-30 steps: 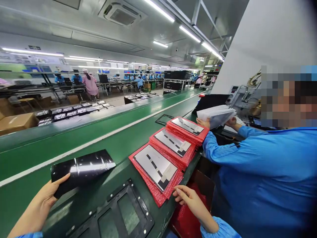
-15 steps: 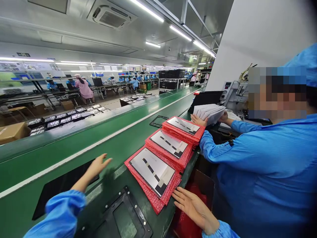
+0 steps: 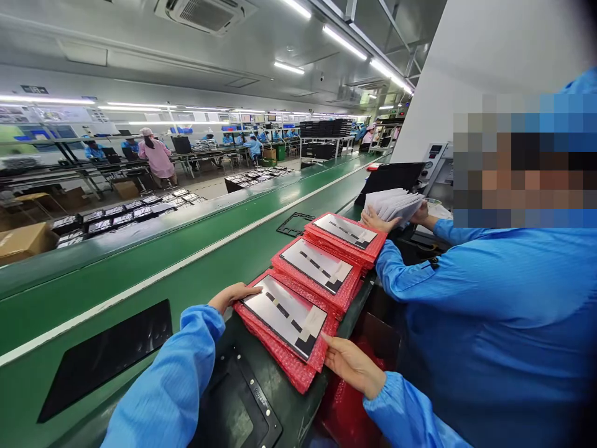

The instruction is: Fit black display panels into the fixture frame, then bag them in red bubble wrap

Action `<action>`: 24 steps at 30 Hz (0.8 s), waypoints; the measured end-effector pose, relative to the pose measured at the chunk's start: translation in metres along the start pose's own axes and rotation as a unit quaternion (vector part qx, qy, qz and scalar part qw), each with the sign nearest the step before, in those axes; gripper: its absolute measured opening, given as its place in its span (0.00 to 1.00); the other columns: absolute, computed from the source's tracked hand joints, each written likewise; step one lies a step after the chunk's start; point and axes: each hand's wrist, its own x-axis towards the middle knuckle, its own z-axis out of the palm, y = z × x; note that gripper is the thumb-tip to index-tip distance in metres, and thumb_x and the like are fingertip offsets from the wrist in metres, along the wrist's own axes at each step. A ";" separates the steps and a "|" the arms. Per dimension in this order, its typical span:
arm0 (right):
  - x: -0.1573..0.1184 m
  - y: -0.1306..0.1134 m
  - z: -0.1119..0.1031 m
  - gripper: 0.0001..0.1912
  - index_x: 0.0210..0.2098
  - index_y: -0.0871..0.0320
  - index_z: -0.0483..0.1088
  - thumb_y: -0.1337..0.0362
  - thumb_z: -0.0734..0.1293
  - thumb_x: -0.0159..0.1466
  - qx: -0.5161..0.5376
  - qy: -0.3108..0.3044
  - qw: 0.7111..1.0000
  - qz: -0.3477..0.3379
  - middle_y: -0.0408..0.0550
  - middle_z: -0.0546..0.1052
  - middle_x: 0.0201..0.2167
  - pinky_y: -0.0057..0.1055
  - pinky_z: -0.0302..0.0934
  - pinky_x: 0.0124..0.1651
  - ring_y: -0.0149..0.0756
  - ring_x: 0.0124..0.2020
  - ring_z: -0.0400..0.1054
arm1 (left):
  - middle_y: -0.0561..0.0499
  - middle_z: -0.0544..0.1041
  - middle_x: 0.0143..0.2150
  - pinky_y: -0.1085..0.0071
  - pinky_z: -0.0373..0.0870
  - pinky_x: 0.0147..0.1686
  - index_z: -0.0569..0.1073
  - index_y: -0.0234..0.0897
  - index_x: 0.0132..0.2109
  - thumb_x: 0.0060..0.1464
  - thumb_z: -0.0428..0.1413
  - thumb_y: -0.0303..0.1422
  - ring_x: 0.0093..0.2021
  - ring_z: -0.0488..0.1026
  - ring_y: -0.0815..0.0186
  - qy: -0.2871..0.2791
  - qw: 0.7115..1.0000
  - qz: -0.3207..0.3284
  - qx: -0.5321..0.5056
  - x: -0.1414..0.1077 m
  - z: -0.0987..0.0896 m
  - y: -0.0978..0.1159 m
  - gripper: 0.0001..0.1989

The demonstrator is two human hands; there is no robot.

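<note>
Three stacks of red bubble-wrap bags lie in a row along the green bench, each topped by a silver display panel with a black strip. At the nearest panel (image 3: 284,314), my left hand (image 3: 233,295) is at the far left corner, its fingertips over the panel's edge and its thumb hidden. My right hand (image 3: 352,366) pinches the right edge of the red bubble-wrap bag (image 3: 303,379) under that panel. A black frame fixture (image 3: 261,398) lies just below the stack, partly behind my left sleeve. To the left rests a flat black glossy panel (image 3: 112,354).
On my right sits a co-worker in a blue smock (image 3: 476,311), holding a fan of white sheets (image 3: 389,205). A thin black frame (image 3: 295,224) lies beyond the stacks. A red-lined bin (image 3: 342,407) stands below the bench edge. The green conveyor (image 3: 209,261) runs alongside.
My left hand has moved right, from above the black panel to the nearest display panel's corner. My right hand has gone from open with spread fingers to closing on the bag's edge.
</note>
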 end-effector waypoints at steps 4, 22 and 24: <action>0.002 0.006 0.008 0.28 0.47 0.63 0.74 0.53 0.75 0.51 -0.041 -0.009 0.999 -0.030 0.57 0.80 0.43 0.47 0.63 0.54 0.48 0.45 0.75 | 0.41 0.80 0.32 0.65 0.71 0.29 0.78 0.34 0.30 0.37 0.60 0.59 0.33 0.78 0.52 -0.073 0.991 0.001 -0.109 -0.027 0.002 -0.003 0.29; 0.063 -0.124 -0.042 0.25 0.29 0.60 0.74 0.43 0.71 0.47 -0.342 0.275 0.834 -0.336 0.53 0.80 0.29 0.40 0.65 0.40 0.48 0.35 0.72 | 0.47 0.74 0.48 0.59 0.73 0.43 0.71 0.33 0.50 0.59 0.55 0.40 0.45 0.74 0.59 0.050 0.980 0.131 -0.144 0.073 0.005 0.136 0.17; 0.071 -0.126 -0.052 0.23 0.20 0.58 0.71 0.44 0.73 0.43 -0.343 0.298 0.828 -0.327 0.50 0.77 0.21 0.40 0.63 0.37 0.47 0.31 0.70 | 0.47 0.73 0.51 0.57 0.73 0.45 0.71 0.33 0.51 0.59 0.55 0.39 0.47 0.73 0.57 0.072 0.982 0.128 -0.122 0.088 0.014 0.141 0.17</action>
